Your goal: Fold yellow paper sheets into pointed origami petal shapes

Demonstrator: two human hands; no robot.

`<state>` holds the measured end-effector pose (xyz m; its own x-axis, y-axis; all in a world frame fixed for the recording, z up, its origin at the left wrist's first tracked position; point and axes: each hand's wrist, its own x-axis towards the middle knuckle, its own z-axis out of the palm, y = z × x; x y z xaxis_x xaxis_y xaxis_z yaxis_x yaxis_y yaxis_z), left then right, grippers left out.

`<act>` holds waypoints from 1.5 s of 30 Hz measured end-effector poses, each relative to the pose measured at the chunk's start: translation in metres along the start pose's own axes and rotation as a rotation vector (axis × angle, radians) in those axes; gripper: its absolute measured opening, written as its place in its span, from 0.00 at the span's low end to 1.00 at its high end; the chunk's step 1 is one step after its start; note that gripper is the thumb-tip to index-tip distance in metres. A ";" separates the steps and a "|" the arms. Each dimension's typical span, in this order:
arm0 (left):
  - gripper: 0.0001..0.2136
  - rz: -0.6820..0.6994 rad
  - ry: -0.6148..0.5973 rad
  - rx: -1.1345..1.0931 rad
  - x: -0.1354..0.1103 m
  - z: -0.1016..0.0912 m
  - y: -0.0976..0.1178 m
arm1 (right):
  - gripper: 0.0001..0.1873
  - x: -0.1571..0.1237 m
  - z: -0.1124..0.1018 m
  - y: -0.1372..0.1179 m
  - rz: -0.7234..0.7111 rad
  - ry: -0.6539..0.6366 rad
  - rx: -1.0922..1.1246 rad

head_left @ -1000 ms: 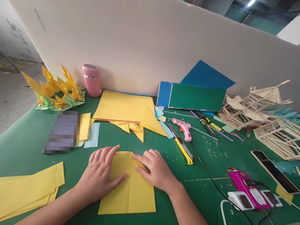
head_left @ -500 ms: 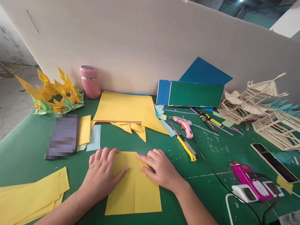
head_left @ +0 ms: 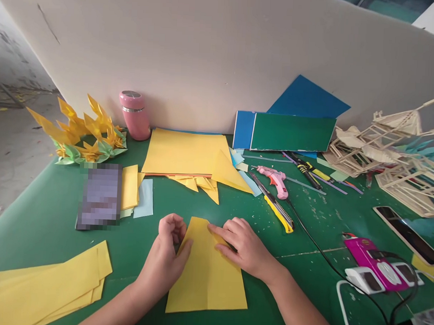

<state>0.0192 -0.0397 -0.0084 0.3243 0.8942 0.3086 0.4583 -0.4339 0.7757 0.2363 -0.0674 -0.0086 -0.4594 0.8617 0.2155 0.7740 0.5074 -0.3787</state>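
Note:
A yellow paper sheet [head_left: 206, 282] lies on the green table [head_left: 38, 212] in front of me, its two top corners folded in toward the middle crease. My left hand [head_left: 165, 261] is curled, pinching the folded left corner of the sheet between thumb and fingers. My right hand [head_left: 244, 247] lies on the right fold, fingers together and pressing the flap down.
A yellow paper stack [head_left: 186, 154] and folded yellow triangles [head_left: 198, 184] lie behind. Left are paper strips [head_left: 42, 289], a blurred object [head_left: 100, 195], paper flowers [head_left: 85, 135] and a pink flask [head_left: 134, 115]. Right are a utility knife [head_left: 278, 208], glue gun [head_left: 275, 179], power strip [head_left: 374, 270] and stick models [head_left: 393, 151].
My left hand has gone from lying flat on the sheet to a curled pinch on its top left corner, which is now folded in. The view shifted slightly.

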 end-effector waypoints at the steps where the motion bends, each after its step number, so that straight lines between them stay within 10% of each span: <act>1: 0.11 0.006 -0.004 -0.007 0.001 -0.001 0.000 | 0.20 0.000 0.000 0.000 0.006 -0.003 0.001; 18: 0.12 0.660 -0.460 0.388 0.017 -0.015 -0.001 | 0.18 0.002 -0.001 0.001 0.026 -0.008 0.013; 45: 0.18 0.585 -0.699 0.289 0.023 -0.030 -0.009 | 0.11 0.006 0.001 -0.004 -0.174 0.214 0.183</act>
<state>-0.0024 -0.0117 0.0085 0.9447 0.2995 0.1336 0.2231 -0.8855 0.4077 0.2301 -0.0637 -0.0066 -0.4607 0.7541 0.4681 0.5922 0.6540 -0.4707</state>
